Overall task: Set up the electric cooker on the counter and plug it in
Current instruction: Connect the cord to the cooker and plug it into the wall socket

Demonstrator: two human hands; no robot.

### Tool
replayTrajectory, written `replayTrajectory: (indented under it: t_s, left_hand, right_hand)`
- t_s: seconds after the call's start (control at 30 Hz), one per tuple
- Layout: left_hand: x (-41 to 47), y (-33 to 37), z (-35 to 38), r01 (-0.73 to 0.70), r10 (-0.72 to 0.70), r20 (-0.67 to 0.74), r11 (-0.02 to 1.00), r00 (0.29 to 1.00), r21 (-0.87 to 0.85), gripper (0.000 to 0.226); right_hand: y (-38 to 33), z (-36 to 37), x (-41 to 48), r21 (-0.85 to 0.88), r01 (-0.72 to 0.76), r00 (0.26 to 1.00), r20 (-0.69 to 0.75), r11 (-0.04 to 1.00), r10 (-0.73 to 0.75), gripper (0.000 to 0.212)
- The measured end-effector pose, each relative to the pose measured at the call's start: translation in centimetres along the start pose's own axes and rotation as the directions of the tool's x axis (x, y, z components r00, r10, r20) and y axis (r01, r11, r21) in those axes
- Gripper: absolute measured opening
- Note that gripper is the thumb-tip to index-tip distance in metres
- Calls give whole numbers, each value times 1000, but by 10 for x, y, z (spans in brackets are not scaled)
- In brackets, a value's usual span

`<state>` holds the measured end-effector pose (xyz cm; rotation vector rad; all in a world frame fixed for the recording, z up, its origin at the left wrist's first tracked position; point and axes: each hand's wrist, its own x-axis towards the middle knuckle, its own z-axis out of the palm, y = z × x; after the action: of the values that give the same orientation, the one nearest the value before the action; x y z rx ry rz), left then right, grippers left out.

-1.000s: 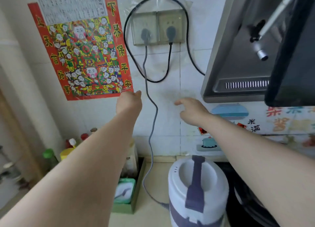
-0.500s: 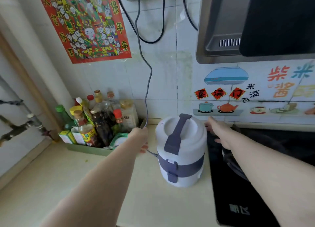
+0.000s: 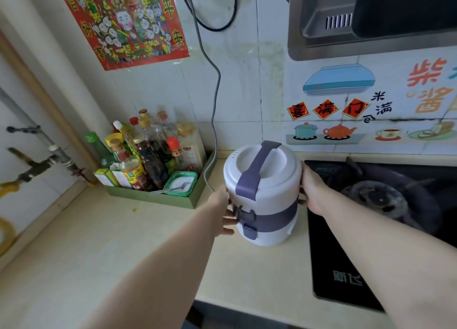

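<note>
The left hand [image 3: 222, 212] presses against the left side of the white cylindrical electric cooker with a purple handle and purple band [image 3: 263, 195], fingers wrapped toward its front near the purple latch. The right hand [image 3: 312, 192] presses against the cooker's right side, fingers curled round its far side. Both hands grip the cooker between them.

The cooker stands upright on the beige tabletop [image 3: 111, 249], near the tiled back wall, with its handle folded flat across the lid. A grey power cord [image 3: 215, 101] runs from behind the cooker's left side up the wall and leaves the top edge of the view; its plug is out of view.

Just right of the cooker lies a black glass gas hob [image 3: 346, 267] with a dark burner [image 3: 378, 200]. To the left, a green tray [image 3: 158, 200] holds bottles of condiments [image 3: 148, 153] and a small tub with a spoon. A red printed poster [image 3: 123, 19] hangs on the wall at far left.
</note>
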<state>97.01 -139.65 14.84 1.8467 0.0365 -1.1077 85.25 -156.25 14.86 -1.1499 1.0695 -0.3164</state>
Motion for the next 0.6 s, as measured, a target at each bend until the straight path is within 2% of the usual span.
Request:
replayTrajectory:
  t_s: [0.3, 0.43, 0.5, 0.6]
  left_hand:
    - [16, 38, -11, -47, 32, -110, 988, 993, -145, 34]
    - [25, 51, -13, -46, 33, -89, 989, 995, -142, 28]
    - [29, 58, -12, -56, 47, -71, 990, 996, -131, 27]
    - [33, 61, -11, -69, 64, -43, 987, 997, -148, 25]
  right_hand:
    - [13, 5, -14, -163, 74, 997, -9, 984, -76, 53]
    - [17, 3, -13, -237, 84, 989, -101, 968, -110, 65]
    - [18, 0, -12, -264, 82, 980, -153, 961, -125, 66]
    - [24, -1, -6, -218, 66, 967, -226, 974, -116, 62]
